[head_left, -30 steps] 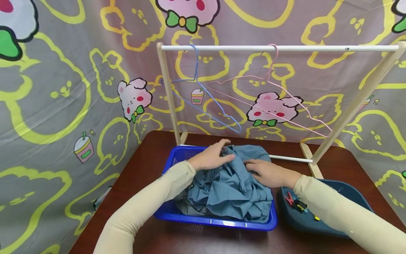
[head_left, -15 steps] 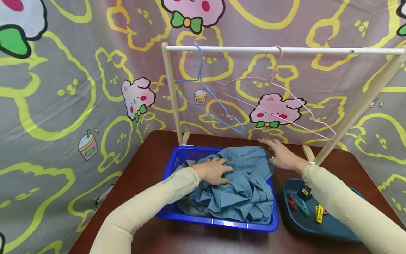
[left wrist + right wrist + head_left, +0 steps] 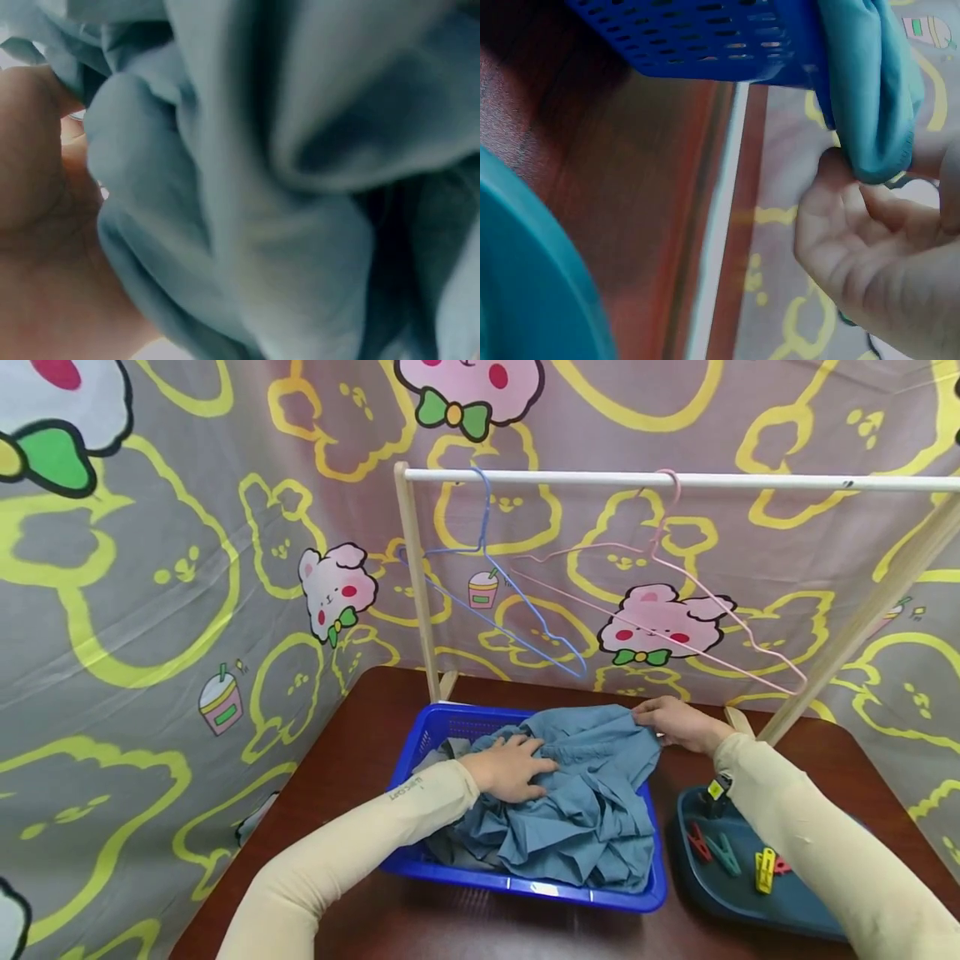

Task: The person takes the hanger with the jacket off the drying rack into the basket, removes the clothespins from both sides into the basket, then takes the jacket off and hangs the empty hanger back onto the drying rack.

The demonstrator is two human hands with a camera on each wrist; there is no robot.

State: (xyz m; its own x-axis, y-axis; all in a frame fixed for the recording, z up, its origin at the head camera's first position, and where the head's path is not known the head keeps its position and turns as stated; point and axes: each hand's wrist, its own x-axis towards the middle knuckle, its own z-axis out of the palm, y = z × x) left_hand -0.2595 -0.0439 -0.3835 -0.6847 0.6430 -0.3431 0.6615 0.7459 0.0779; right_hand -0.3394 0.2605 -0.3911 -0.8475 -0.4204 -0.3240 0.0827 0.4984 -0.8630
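Observation:
A crumpled blue-grey garment (image 3: 592, 785) with a gathered band fills most of the blue plastic basket (image 3: 525, 887). My left hand (image 3: 512, 768) rests on the garment's left part with its fingers spread; in the left wrist view, loose folds of cloth (image 3: 247, 225) stand beside the palm (image 3: 52, 225). At the garment's far right corner, my right hand (image 3: 678, 724) pinches the edge between thumb and fingers. The right wrist view shows that edge of cloth (image 3: 874, 112) hanging over the basket's side (image 3: 705, 37), with the fingers (image 3: 829, 202) of my right hand against its lower end.
A dark teal tray (image 3: 720, 893) with red, green and yellow clothes pegs (image 3: 764, 870) stands right of the basket. Behind is a rack with a white rail (image 3: 585, 478), bearing a blue hanger (image 3: 525, 597) and a pink hanger (image 3: 705, 589). A patterned curtain (image 3: 247, 527) encloses the table (image 3: 352, 727).
My right hand left the middle of the garment, moved to its far right corner and took hold there. My left hand came down flat onto the cloth, which now lies more spread to the right.

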